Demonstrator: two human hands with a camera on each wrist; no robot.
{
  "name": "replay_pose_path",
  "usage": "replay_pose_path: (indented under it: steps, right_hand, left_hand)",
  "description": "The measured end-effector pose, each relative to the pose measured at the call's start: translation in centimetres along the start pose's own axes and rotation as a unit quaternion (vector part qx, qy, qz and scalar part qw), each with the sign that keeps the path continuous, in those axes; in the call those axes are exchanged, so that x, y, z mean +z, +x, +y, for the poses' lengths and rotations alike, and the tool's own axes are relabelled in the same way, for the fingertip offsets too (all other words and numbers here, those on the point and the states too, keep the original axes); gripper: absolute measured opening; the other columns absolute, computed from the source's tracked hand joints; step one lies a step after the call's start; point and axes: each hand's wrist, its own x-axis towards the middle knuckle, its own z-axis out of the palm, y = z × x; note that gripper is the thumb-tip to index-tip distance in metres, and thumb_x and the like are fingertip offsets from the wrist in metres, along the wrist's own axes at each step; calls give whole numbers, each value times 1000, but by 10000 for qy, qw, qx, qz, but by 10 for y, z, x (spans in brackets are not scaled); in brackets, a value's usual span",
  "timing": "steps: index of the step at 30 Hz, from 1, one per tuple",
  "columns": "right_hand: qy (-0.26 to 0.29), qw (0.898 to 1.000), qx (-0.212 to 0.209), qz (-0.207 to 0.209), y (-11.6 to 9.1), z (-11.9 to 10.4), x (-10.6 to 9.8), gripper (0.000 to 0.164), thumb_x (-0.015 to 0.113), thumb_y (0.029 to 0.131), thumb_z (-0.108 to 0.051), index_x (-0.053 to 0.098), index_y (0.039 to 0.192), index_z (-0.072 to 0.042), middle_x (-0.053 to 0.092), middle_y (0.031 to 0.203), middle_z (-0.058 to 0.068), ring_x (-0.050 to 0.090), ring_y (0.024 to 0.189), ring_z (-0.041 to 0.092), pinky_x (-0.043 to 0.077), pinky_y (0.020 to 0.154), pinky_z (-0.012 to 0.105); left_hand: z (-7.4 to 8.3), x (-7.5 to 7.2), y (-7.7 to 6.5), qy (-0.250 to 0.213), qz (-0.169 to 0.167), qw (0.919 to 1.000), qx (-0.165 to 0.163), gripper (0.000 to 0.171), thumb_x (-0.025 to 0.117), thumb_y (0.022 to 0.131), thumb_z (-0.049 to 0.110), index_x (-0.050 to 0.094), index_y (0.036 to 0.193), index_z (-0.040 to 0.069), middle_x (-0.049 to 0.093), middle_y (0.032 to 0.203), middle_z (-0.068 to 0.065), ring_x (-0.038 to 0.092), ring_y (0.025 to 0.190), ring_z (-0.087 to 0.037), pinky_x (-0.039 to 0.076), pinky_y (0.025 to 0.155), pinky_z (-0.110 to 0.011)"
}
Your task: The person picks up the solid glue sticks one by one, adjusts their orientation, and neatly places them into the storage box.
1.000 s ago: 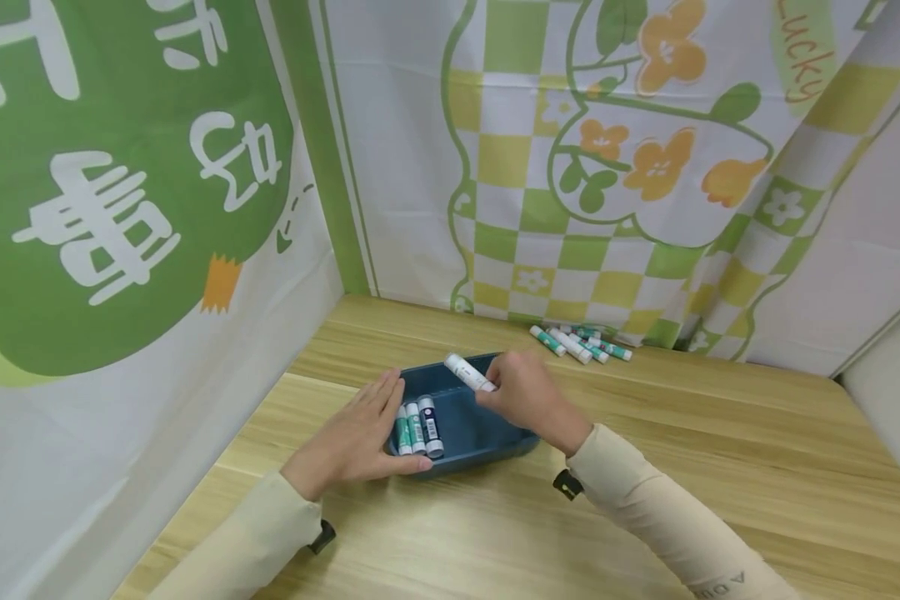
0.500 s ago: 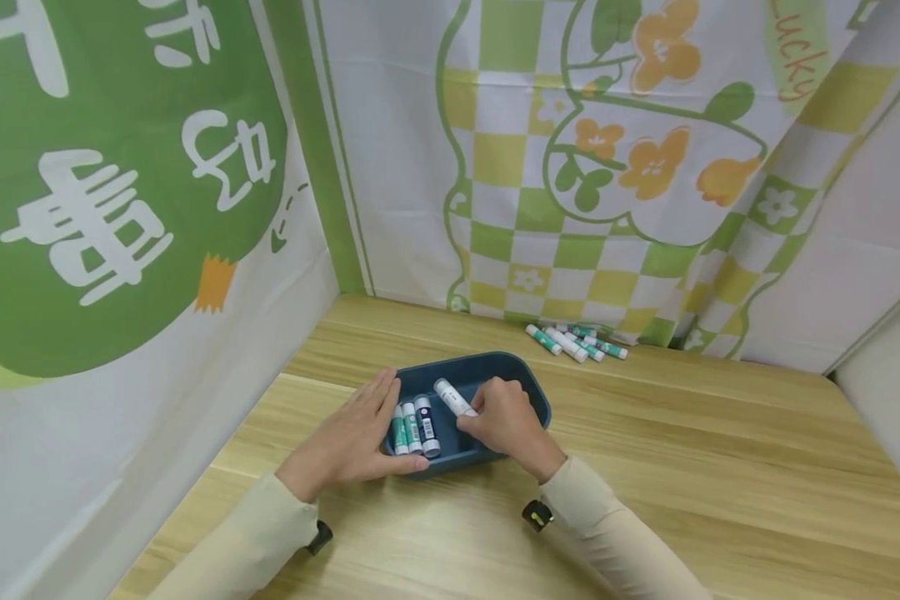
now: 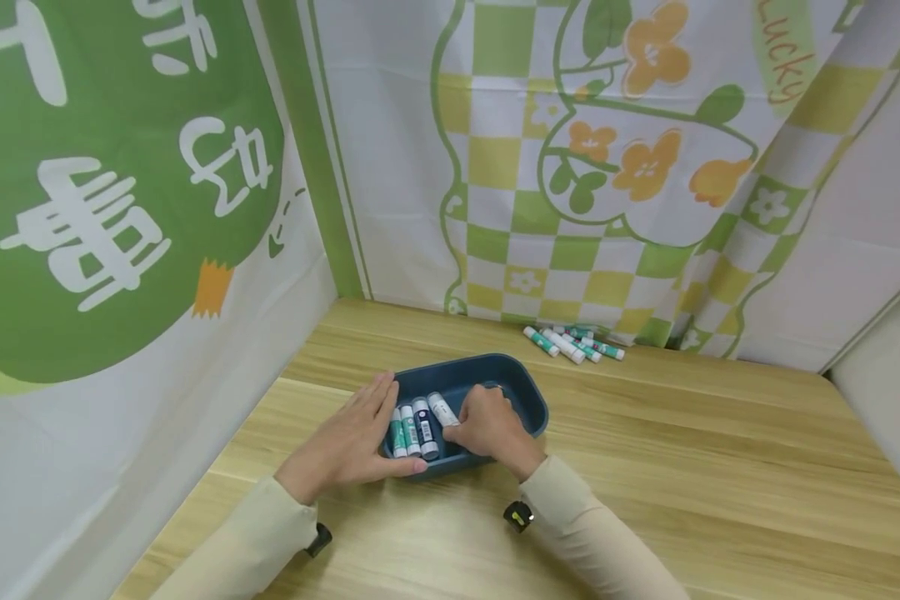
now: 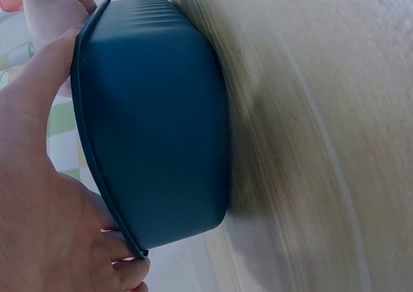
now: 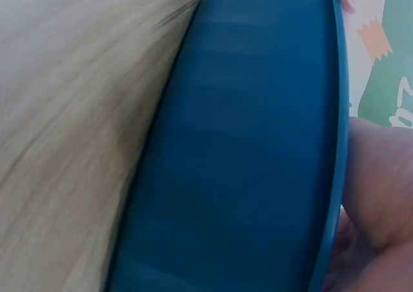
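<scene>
A dark blue plastic bin [image 3: 525, 392] stands on the wooden table. My left hand [image 3: 348, 433] holds its left end, thumb along the near rim and fingers at the far rim; in the left wrist view fingertips [image 4: 132, 274] bend round the rim. Inside the bin, two green-and-white glue sticks [image 3: 410, 429] and a navy one [image 3: 424, 427] lie side by side at the left. My right hand [image 3: 491, 423] is down in the bin and pinches a white glue stick [image 3: 442, 410], tilted beside the navy one. The right fingertips are largely hidden.
Several more glue sticks [image 3: 566, 344] lie in a loose pile at the back of the table, against the printed curtain [image 3: 555, 250]. Another cloth [image 3: 255, 292] hangs along the left side. Wooden tabletop [image 3: 720, 467] extends to the right of the bin.
My right hand has moved left and down into the bin, bringing the white glue stick beside the navy one. The left hand stays at the bin's left end.
</scene>
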Motion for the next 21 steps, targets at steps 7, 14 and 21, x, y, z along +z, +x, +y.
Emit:
replay_pose_path:
  steps: [7,14,21]
  right_hand:
    - [34,9984,282,-495,1,-5,4,47,86,89,-27,62,52,-11,51,48,-6,45,45,9,32,42,21]
    - [-47,9975,193,-678,4,-3,6,40,85,90,-29,72,57,-11,55,47,-6,46,45,9,32,43,21]
    - [73,9960,-221,-860,4,4,-4,26,83,92,-27,82,71,-11,65,57,-7,50,52,7,38,47,21]
  left_hand:
    - [1,0,0,-35,2,10000,3,124,59,89,82,17,166,-6,6,177,-23,10,166,-39,20,134,-56]
    - [1,0,0,-63,3,10000,6,124,58,89,82,17,166,-6,6,177,-23,10,166,-39,19,135,-56]
    - [0,0,0,-29,12,10000,4,124,57,89,83,17,166,-6,6,177,-23,10,166,-39,20,134,-56]
